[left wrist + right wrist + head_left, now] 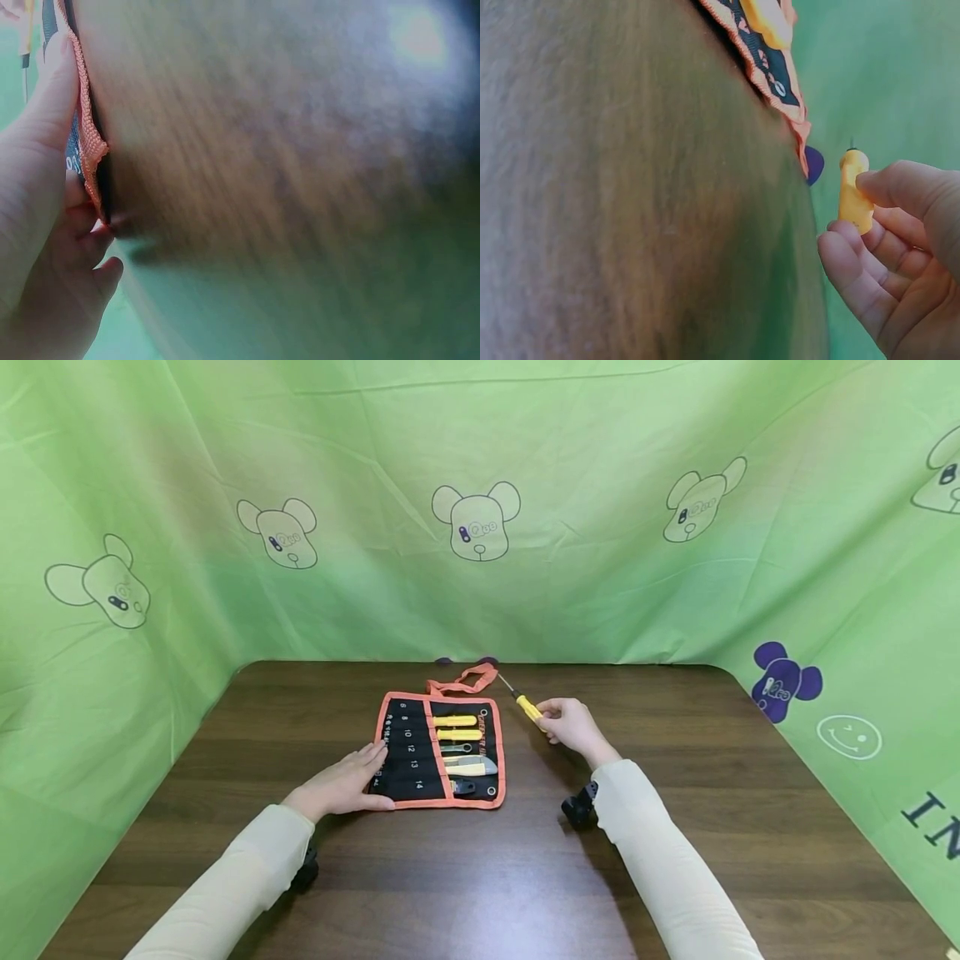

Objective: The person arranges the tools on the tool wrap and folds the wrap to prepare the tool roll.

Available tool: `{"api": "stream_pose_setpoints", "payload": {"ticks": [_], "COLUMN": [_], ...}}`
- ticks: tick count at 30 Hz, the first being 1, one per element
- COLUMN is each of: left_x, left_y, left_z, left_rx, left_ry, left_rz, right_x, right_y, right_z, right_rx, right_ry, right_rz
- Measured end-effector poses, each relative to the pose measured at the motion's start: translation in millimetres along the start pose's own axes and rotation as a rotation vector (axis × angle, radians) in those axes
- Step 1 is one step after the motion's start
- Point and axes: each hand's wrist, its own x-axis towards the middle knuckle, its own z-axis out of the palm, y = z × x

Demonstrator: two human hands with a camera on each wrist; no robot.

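Note:
A black tool pouch point(408, 781) with orange edging lies unfolded on the table. Its pockets hold two yellow-handled tools point(456, 728), a small wrench point(456, 748), a knife-like tool with a pale handle point(471, 767) and a dark-ended tool point(463, 787). My left hand point(347, 783) rests on the pouch's left part, fingers extended and thumb along the near edge. Right of the pouch, my right hand point(572, 725) pinches a screwdriver point(529, 707) by its yellow handle, between thumb and fingers. Its thin shaft points away and left, toward the orange strap point(465, 681).
The brown wooden table point(480, 877) reaches back to a green printed curtain point(360, 593), which also hangs at both sides. Each wrist carries a small black camera, such as the right wrist camera point(579, 808).

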Motion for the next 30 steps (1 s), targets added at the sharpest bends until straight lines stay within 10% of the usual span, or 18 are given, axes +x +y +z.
{"api": "stream_pose_setpoints", "payload": {"ticks": [30], "left_x": [0.0], "left_y": [0.5], "left_z": [-0.1], "left_rx": [-0.010], "left_ry": [-0.003], "left_rz": [-0.016], "right_x": [14.3], "right_y": [-35.2], "right_z": [24.5], "right_rx": [-0.183], "right_ry": [-0.158], "right_rz": [-0.066]}}
